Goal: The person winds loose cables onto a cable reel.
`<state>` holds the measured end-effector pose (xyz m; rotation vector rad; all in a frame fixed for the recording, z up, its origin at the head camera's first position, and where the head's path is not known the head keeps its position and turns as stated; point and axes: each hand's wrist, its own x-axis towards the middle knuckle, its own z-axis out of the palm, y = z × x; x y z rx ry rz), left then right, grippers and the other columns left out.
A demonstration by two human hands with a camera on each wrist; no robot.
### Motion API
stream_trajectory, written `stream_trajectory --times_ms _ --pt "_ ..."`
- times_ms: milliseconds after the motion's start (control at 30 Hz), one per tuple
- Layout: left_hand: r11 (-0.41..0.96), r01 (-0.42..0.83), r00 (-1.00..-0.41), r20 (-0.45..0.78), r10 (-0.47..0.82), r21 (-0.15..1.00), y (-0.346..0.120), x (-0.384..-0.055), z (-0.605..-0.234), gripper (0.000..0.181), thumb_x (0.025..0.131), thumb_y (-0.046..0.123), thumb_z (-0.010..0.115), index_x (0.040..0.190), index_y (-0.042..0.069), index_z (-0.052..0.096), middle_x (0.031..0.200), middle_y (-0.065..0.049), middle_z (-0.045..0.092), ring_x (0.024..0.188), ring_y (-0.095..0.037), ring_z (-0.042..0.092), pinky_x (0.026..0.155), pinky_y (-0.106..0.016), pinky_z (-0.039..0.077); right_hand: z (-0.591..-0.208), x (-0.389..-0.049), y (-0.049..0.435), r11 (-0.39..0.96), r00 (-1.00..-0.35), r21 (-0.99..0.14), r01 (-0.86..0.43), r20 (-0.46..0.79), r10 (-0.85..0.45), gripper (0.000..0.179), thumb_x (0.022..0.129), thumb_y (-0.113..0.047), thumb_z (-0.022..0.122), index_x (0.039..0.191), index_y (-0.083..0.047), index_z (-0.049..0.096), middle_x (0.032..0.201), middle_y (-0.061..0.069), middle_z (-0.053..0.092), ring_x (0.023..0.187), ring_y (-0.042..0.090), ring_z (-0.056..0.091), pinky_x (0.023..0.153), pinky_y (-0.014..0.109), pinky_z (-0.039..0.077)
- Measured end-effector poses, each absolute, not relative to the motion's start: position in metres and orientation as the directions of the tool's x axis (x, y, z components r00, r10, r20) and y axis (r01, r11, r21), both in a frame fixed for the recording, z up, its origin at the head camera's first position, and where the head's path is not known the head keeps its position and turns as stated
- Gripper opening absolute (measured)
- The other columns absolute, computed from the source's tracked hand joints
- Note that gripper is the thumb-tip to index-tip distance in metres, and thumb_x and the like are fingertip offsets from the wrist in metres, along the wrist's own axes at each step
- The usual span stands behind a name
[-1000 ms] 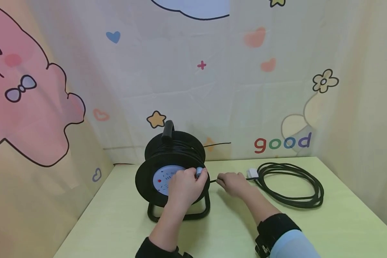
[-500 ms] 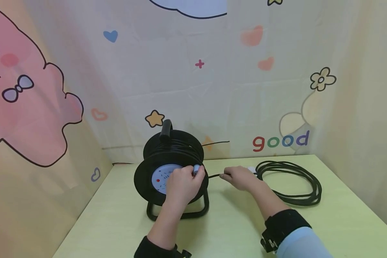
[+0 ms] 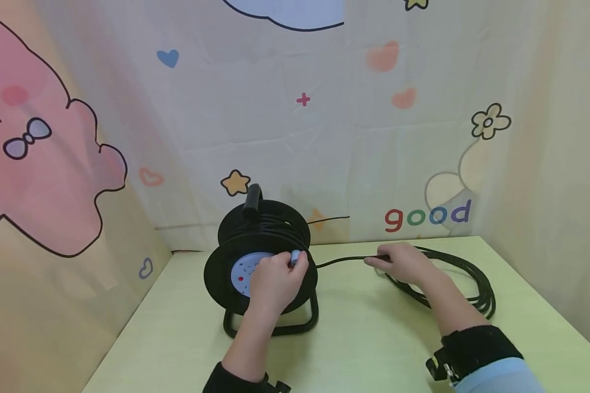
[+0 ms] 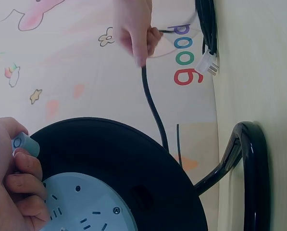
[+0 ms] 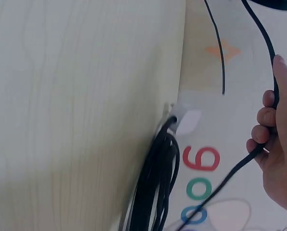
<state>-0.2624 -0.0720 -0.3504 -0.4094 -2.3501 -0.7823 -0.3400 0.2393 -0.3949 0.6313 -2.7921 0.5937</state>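
A black cable reel [image 3: 211, 273] with a pale blue socket panel [image 3: 246, 267] stands on its tube frame, cable wound on its drum. My left hand [image 3: 275, 281] grips the small light-blue crank knob [image 3: 295, 256] at the right of the reel's front disc. To the right, my right hand [image 3: 405, 265] holds the black cable [image 3: 341, 260], which runs from the reel into its curled fingers; the right wrist view shows it leaving the hand on the other side. Behind and below that hand lies a loose cable coil [image 3: 482, 284]. Its white plug [image 4: 208, 62] shows in the left wrist view.
The reel's black carrying handle [image 3: 253, 201] rises at the top and its frame foot [image 3: 295, 329] rests on the pale green table [image 3: 354, 349]. A printed curtain [image 3: 324, 153] hangs right behind the table's back edge.
My right hand has slid to the right and away from the reel along the cable, leaving a longer stretch between. My left hand keeps its grip on the knob.
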Motion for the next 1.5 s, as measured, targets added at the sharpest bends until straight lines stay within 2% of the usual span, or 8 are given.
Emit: stream_trajectory --times_ms 233,400,800,933,1100,1233,1400,1500 --pt "0.770 0.477 -0.739 0.667 0.092 0.423 -0.073 -0.264 -0.349 0.051 0.094 0.039 0.050 0.050 0.017 0.040 0.045 0.005 0.034 0.042 -0.012 0.038 0.037 -0.028 0.027 -0.394 -0.335 0.278 0.856 -0.902 -0.335 -0.393 0.323 -0.287 0.036 0.092 -0.045 0.060 0.070 -0.018 0.051 0.061 -0.004 0.045 0.057 0.015 0.042 0.053 0.032 0.035" --pt "0.771 0.480 -0.728 0.681 0.084 0.418 -0.074 -0.265 -0.348 0.051 0.094 0.039 0.051 0.050 0.017 0.039 0.045 0.005 0.033 0.042 -0.013 0.038 0.037 -0.029 0.027 -0.393 -0.333 0.285 0.851 -0.895 -0.337 -0.404 0.340 -0.290 0.037 0.093 -0.045 0.058 0.071 -0.018 0.050 0.061 -0.003 0.044 0.058 0.015 0.041 0.054 0.033 0.034" --pt "0.781 0.428 -0.802 0.590 0.095 0.455 -0.071 -0.262 -0.351 0.055 0.096 0.042 0.045 0.048 0.016 0.037 0.044 0.005 0.031 0.043 -0.015 0.039 0.038 -0.030 0.026 -0.391 -0.329 0.272 0.819 -0.889 -0.368 -0.440 0.308 -0.339 0.021 0.094 -0.038 0.060 0.081 -0.022 0.060 0.068 -0.005 0.052 0.065 0.015 0.046 0.058 0.034 0.038" --pt "0.784 0.402 -0.848 0.516 0.123 0.474 -0.067 -0.262 -0.353 0.054 0.094 0.040 0.045 0.047 0.015 0.034 0.043 0.007 0.028 0.038 -0.015 0.036 0.037 -0.028 0.022 -0.389 -0.328 0.264 0.799 -0.870 -0.361 -0.481 0.307 -0.385 0.023 0.095 -0.035 0.060 0.078 -0.020 0.056 0.065 -0.006 0.049 0.062 0.014 0.045 0.058 0.033 0.038" --pt "0.783 0.341 -0.918 0.362 0.159 0.520 -0.064 -0.263 -0.358 0.052 0.091 0.039 0.044 0.046 0.016 0.032 0.042 0.008 0.025 0.036 -0.013 0.030 0.036 -0.027 0.017 -0.387 -0.329 0.249 0.784 -0.857 -0.350 -0.512 0.269 -0.439 0.022 0.095 -0.033 0.059 0.076 -0.022 0.054 0.064 -0.007 0.047 0.059 0.011 0.045 0.057 0.032 0.038" --pt "0.804 0.303 -0.946 0.264 0.188 0.512 -0.063 -0.266 -0.364 0.049 0.089 0.036 0.044 0.046 0.017 0.031 0.044 0.008 0.023 0.038 -0.012 0.025 0.037 -0.028 0.016 -0.384 -0.328 0.234 0.786 -0.858 -0.345 -0.513 0.230 -0.459 0.020 0.096 -0.032 0.059 0.078 -0.022 0.056 0.065 -0.006 0.048 0.060 0.012 0.046 0.057 0.033 0.039" --pt "0.830 0.276 -0.961 0.168 0.221 0.484 -0.064 -0.268 -0.372 0.046 0.087 0.034 0.045 0.047 0.017 0.032 0.045 0.007 0.024 0.040 -0.013 0.025 0.039 -0.029 0.019 -0.380 -0.327 0.214 0.797 -0.859 -0.321 -0.512 0.205 -0.470 0.017 0.096 -0.031 0.059 0.081 -0.024 0.058 0.067 -0.007 0.051 0.063 0.013 0.047 0.058 0.033 0.041" --pt "0.855 0.261 -0.965 0.112 0.236 0.449 -0.064 -0.268 -0.376 0.043 0.089 0.034 0.046 0.051 0.016 0.039 0.050 0.005 0.032 0.043 -0.014 0.035 0.041 -0.030 0.027 -0.378 -0.327 0.203 0.792 -0.850 -0.308 -0.527 0.209 -0.484 0.017 0.096 -0.031 0.059 0.081 -0.024 0.059 0.066 -0.008 0.052 0.062 0.012 0.047 0.058 0.033 0.041"
